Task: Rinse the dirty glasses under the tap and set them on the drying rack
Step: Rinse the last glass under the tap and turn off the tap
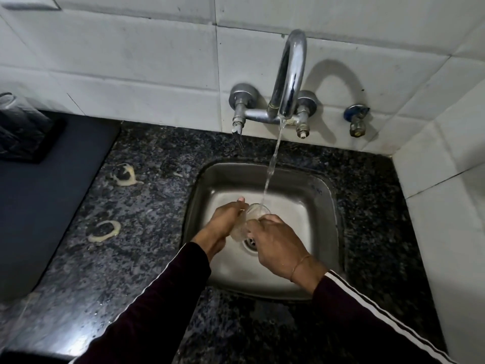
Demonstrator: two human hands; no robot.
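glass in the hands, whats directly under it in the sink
The glass is held over the sink; the drain shows just beneath it. Both hands cover its lower part.

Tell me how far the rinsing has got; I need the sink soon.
Done: one glass seems to stand upside down on the dark mat at far left. In hand: both the left hand and right hand hold a glass under the tap's running stream. Left: set it to dry. No other dirty glasses show.
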